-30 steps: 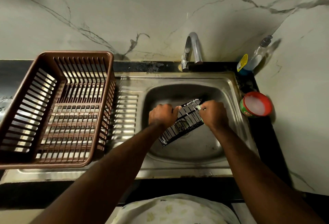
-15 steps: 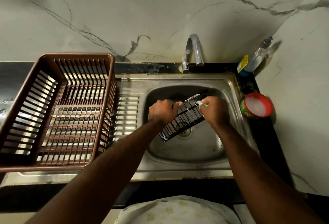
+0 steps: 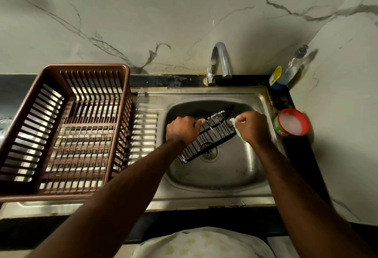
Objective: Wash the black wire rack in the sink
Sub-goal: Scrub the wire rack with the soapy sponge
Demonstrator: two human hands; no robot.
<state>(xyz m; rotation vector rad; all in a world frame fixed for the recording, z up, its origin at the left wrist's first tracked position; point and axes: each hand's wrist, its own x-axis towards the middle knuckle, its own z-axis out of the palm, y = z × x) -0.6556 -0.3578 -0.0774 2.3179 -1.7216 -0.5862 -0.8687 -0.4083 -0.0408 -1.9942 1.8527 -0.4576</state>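
Observation:
The black wire rack (image 3: 206, 138) is tilted over the steel sink (image 3: 214, 178) basin, its low end near the drain (image 3: 209, 152). Streaks of white suds run along its upper bars. My left hand (image 3: 181, 127) grips the rack's left upper edge. My right hand (image 3: 252, 127) holds a green scrub pad (image 3: 238, 132) pressed against the rack's right end. Most of the pad is hidden inside my fist.
A brown plastic dish basket (image 3: 61, 130) sits on the drainboard at the left. The tap (image 3: 219, 61) stands behind the basin, no water running. A red tub of soap paste (image 3: 291, 122) and a clear bottle (image 3: 292, 67) stand at the right on the black counter.
Both hands and the rack have lifted slightly toward the back of the basin. My right hand has slid along the rack's right end with the pad.

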